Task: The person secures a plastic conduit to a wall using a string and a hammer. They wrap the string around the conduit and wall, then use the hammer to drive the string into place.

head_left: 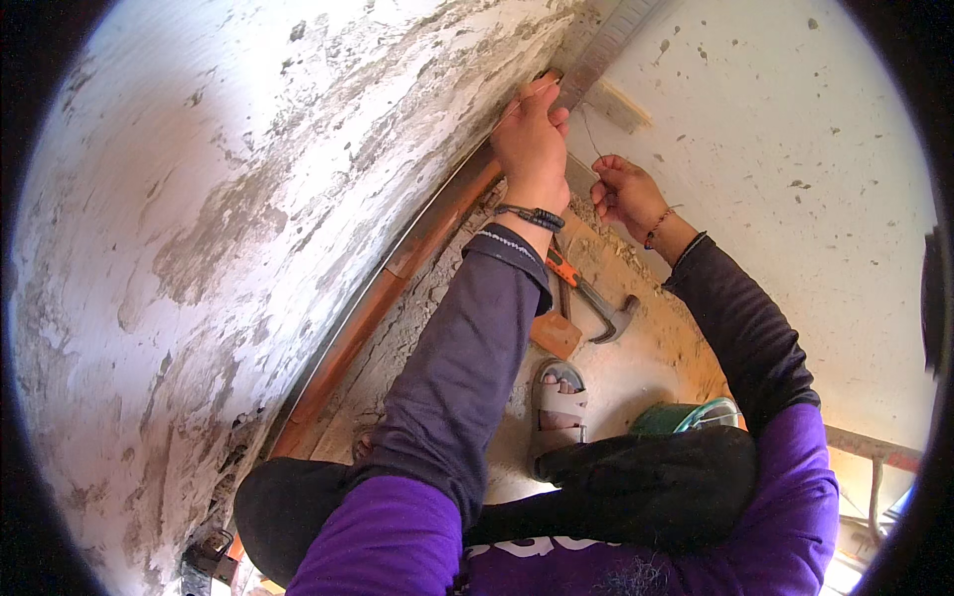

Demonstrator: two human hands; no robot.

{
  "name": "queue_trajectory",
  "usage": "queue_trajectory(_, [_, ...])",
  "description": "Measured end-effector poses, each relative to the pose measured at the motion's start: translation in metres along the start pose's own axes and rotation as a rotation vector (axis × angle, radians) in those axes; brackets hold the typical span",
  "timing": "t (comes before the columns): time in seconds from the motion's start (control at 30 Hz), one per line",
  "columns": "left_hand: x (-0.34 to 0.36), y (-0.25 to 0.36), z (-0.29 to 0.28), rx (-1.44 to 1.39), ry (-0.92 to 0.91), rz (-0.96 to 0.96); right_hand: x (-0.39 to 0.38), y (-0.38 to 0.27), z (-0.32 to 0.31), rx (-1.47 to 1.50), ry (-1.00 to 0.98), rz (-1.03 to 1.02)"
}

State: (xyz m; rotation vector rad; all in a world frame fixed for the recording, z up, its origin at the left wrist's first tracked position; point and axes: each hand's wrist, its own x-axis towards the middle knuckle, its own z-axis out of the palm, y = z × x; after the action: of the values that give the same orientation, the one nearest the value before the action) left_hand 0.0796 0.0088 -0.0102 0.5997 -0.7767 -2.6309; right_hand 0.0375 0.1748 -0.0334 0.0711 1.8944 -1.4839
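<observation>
My left hand (534,149) is raised to the far corner, at the upper end of a long reddish-brown bar (348,343) along the stained wall. Its fingers are curled together; what lies in them is hidden, though a thin line shows by the fingertips. To the right and a little nearer, my right hand (631,199) pinches the end of a thin wire or string (588,129), which runs up toward the corner. A grey metal strip (616,45) rises from the corner beyond my left hand.
A claw hammer (614,316) with an orange and black handle lies below my hands, beside a flat brown tool or block (556,335). A green bucket (686,416) stands near my right knee. A small wood piece (618,105) sits against the pale speckled panel (795,248).
</observation>
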Motion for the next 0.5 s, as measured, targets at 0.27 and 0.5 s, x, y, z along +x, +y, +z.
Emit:
queue_trajectory(0.27, [-0.027,0.004,0.004,0.195,0.028,0.352,0.026,0.025,-0.015,-0.699,0.275,-0.183])
queue_trajectory(0.5, [-0.051,0.021,0.011,0.37,-0.082,0.628,0.032,-0.004,0.016,-0.603,0.344,-0.578])
